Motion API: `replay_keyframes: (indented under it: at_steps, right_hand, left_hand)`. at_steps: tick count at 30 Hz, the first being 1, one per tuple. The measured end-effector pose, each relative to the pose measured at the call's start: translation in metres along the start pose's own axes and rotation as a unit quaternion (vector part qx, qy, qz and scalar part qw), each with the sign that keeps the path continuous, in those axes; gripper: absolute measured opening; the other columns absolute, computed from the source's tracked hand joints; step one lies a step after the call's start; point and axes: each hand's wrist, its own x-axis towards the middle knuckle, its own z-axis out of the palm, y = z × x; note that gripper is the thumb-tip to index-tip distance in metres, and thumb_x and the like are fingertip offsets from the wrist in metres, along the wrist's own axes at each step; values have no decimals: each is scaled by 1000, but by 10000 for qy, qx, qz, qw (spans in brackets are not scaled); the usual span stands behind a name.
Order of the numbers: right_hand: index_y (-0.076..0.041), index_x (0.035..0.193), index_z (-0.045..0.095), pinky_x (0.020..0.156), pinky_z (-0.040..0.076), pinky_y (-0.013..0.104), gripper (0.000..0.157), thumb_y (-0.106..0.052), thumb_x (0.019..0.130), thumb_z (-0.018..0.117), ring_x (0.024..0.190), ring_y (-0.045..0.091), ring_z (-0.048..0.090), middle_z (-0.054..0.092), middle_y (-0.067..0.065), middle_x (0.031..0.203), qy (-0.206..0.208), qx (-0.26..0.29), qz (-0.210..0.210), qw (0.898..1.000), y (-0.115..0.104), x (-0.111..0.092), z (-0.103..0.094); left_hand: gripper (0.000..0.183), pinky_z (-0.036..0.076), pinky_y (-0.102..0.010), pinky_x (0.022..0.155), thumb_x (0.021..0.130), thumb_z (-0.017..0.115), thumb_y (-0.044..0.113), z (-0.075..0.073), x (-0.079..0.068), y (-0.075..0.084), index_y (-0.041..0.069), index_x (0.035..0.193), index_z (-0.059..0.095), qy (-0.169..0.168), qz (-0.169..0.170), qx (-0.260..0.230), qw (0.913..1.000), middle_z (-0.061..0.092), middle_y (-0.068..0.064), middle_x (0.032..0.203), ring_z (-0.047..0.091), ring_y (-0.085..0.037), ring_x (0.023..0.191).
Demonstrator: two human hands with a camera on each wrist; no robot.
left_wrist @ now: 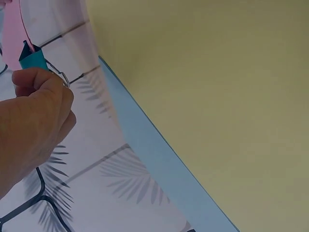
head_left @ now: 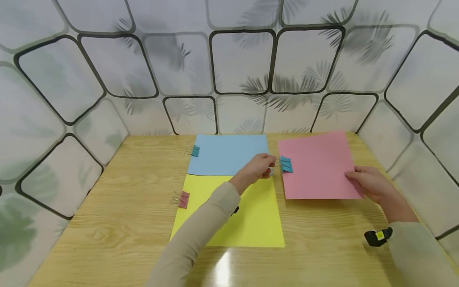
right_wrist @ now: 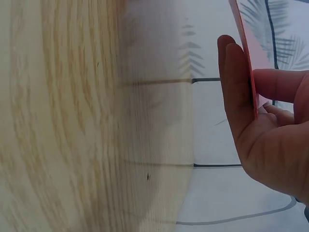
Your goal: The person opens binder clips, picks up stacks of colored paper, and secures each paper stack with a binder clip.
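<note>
My left hand (head_left: 256, 167) reaches over the blue sheet and pinches the wire handles of a teal binder clip (head_left: 286, 164). That clip sits on the left edge of a pink sheet of paper (head_left: 319, 169); the left wrist view shows the clip's body (left_wrist: 34, 59) around the paper's edge. On the opposite side, my right hand (head_left: 371, 184) grips the sheet's right edge, thumb on one face and fingers on the other, as the right wrist view shows. The pink sheet is held above the table, with a shadow beneath its lower edge.
A blue sheet (head_left: 226, 153) and a yellow sheet (head_left: 251, 215) lie on the wooden table (head_left: 122, 223). Another teal binder clip (head_left: 195, 151) is at the blue sheet's left edge, a pink one (head_left: 184, 200) at the yellow's. Patterned walls (head_left: 240, 59) stand around the table.
</note>
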Motion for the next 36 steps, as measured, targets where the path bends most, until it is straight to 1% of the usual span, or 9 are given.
replay_keyframes:
  at_steps: [3, 5, 10, 13, 16, 19, 24, 29, 36]
  right_hand:
    - [24, 145, 16, 73, 57, 24, 64, -23, 108, 39, 84, -1, 59, 60, 1, 106, -14, -143, 25, 9999, 3, 6, -2]
    - [24, 145, 17, 73, 57, 25, 64, -23, 108, 39, 85, -1, 59, 60, 17, 115, 3, -266, 68, 9996, 5, 9, -3]
    - [23, 145, 16, 74, 56, 24, 66, -26, 107, 38, 87, 2, 57, 35, 41, 141, 85, -575, 289, 9979, 10, 16, -5]
    - [24, 143, 21, 72, 55, 25, 66, -26, 106, 40, 87, 7, 57, 38, 40, 138, 190, -914, 443, 9947, 13, 19, -5]
    - [21, 134, 41, 67, 53, 29, 56, -26, 104, 44, 80, 13, 56, 53, 30, 116, 345, -1199, 543, 9907, 15, 20, -3]
    - [18, 124, 49, 65, 51, 31, 47, -24, 103, 46, 77, 15, 56, 57, 21, 103, 443, -1302, 510, 9892, 17, 21, 0]
    - [20, 127, 47, 65, 52, 30, 49, -22, 103, 45, 78, 15, 57, 58, 25, 107, 447, -1393, 478, 9881, 18, 22, 0]
    - [16, 113, 52, 62, 48, 31, 38, -20, 102, 45, 73, 16, 53, 58, 12, 89, 511, -1402, 490, 9876, 16, 20, -1]
    - [14, 112, 53, 59, 45, 30, 35, -19, 102, 48, 70, 15, 50, 54, 9, 85, 540, -1327, 470, 9886, 17, 21, -2]
  left_hand:
    - [39, 37, -24, 56, 107, 46, 21, 3, 5, -3, -11, 130, 48, 119, -9, 22, 9999, 47, -5, 84, 34, -13, 58]
    - [36, 37, -24, 55, 106, 46, 19, 5, 8, -5, -11, 127, 50, 182, 11, 64, 9998, 47, -5, 83, 34, -12, 56]
    - [24, 37, -24, 53, 105, 48, 15, 10, 13, -8, -7, 114, 55, 286, 82, 133, 9995, 48, -6, 83, 33, -12, 54]
    - [23, 35, -23, 52, 105, 50, 14, 12, 16, -10, -6, 112, 58, 371, 16, 187, 9991, 49, -7, 81, 31, -11, 51]
    - [27, 33, -23, 50, 104, 53, 16, 12, 18, -14, -8, 115, 62, 424, -57, 331, 9985, 51, -6, 79, 30, -10, 48]
    - [29, 32, -22, 49, 102, 57, 16, 11, 20, -18, -9, 115, 65, 466, -31, 516, 9976, 53, -4, 77, 29, -8, 47]
    - [26, 32, -23, 48, 100, 60, 15, 11, 23, -19, -8, 109, 68, 533, 18, 806, 9953, 57, -7, 81, 27, -7, 46]
    - [27, 31, -24, 48, 101, 60, 16, 12, 25, -15, -9, 105, 70, 472, 54, 1220, 9914, 61, -12, 84, 23, -8, 44]
    - [27, 28, -24, 46, 100, 60, 15, 14, 29, -14, -10, 96, 68, 387, 141, 1224, 9916, 57, -10, 73, 19, -9, 44]
